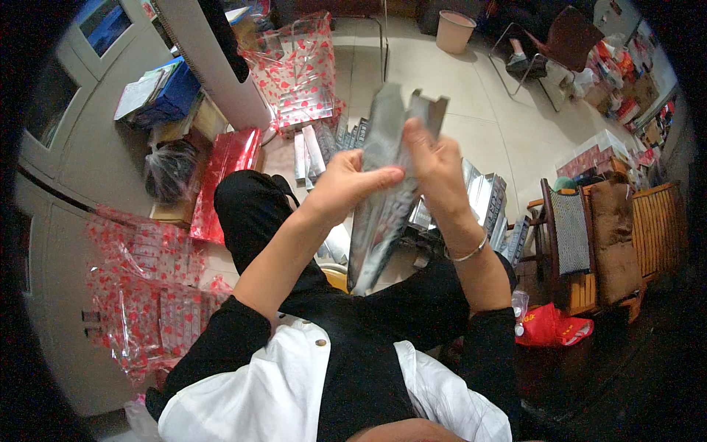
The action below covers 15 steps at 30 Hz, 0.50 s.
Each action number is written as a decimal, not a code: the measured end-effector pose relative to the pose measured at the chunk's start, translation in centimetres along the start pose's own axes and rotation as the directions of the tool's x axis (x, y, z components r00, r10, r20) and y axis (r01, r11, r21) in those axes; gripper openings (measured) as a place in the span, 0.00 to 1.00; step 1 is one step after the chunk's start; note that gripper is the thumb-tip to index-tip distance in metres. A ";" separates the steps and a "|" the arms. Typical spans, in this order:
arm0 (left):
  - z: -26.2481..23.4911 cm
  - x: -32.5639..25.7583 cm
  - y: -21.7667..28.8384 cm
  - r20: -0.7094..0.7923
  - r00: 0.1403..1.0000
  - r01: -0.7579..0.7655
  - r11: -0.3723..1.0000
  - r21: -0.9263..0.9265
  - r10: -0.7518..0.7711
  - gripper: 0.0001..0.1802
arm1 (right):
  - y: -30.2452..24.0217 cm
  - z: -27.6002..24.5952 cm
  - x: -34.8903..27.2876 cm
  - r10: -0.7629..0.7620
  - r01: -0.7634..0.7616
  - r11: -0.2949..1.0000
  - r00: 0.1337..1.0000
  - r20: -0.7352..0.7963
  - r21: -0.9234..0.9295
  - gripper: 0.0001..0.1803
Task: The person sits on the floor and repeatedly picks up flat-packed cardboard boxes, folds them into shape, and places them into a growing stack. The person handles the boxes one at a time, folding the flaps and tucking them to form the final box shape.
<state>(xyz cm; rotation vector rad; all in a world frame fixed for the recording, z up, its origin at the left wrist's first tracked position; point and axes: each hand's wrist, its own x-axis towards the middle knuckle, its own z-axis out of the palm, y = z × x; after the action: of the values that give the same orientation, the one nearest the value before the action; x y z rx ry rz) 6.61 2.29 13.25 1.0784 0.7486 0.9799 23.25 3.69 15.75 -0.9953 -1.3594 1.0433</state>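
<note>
1. Both hands up in open air over the lap, nothing above them.
2. Ahead, stacks of silver boxes (482,195) crowd the floor.
3. Left: red heart-print bags (143,295) and red package (228,166) block low reach.
4. Right: wooden chair (611,243) close by.
5. Bare tile floor (479,110) beyond stays passable.

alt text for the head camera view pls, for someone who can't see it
Seen from above, a seated person's left hand and right hand together hold up a long, flat, silver cardboard box blank over their lap. More silver box blanks are stacked on the pale tiled floor ahead, with clear red-heart-printed plastic bags at the left.
</note>
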 end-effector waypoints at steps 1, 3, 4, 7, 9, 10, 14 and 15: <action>0.3 -0.2 -0.5 0.055 0.997 0.051 0.998 -0.021 -0.050 0.19 | -0.2 -0.9 0.7 0.008 -0.009 1.000 0.999 -0.047 -0.022 0.30; 0.7 -1.6 -1.7 0.038 0.982 0.179 0.974 0.140 -0.185 0.18 | -0.5 -2.8 1.9 -0.024 0.032 0.999 0.972 -0.236 0.028 0.28; 0.8 -2.4 -2.2 0.041 0.973 0.214 0.959 0.187 -0.225 0.18 | -0.6 -3.7 2.4 -0.015 0.052 0.992 0.957 -0.291 0.118 0.28; -0.3 -4.0 -3.4 0.067 0.956 0.271 0.944 0.187 -0.287 0.19 | -0.1 -4.5 2.6 -0.015 0.064 0.972 0.977 -0.211 0.225 0.23; -1.7 -4.2 -3.8 0.197 0.938 0.267 0.958 0.108 -0.284 0.19 | 0.1 -4.3 2.3 -0.022 0.007 0.888 0.999 0.027 0.460 0.33; -2.0 -4.2 -4.3 0.209 0.929 0.307 0.951 0.021 -0.305 0.19 | 0.2 -3.9 2.1 -0.076 -0.031 0.812 0.985 0.158 0.582 0.41; -2.0 -3.7 -6.0 0.611 0.776 0.448 0.819 -0.358 -0.157 0.21 | -0.2 -3.0 1.9 -0.269 -0.137 0.738 0.838 0.474 0.661 0.61; -1.7 -3.6 -6.4 0.701 0.702 0.474 0.815 -0.332 -0.123 0.29 | -0.5 -3.0 1.9 -0.222 -0.170 0.775 0.828 0.514 0.608 0.53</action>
<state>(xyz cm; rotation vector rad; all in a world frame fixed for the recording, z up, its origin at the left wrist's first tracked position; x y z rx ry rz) 5.48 -1.39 6.79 0.7190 0.0607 0.3916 26.17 5.49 16.71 -0.1361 -1.3062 1.7188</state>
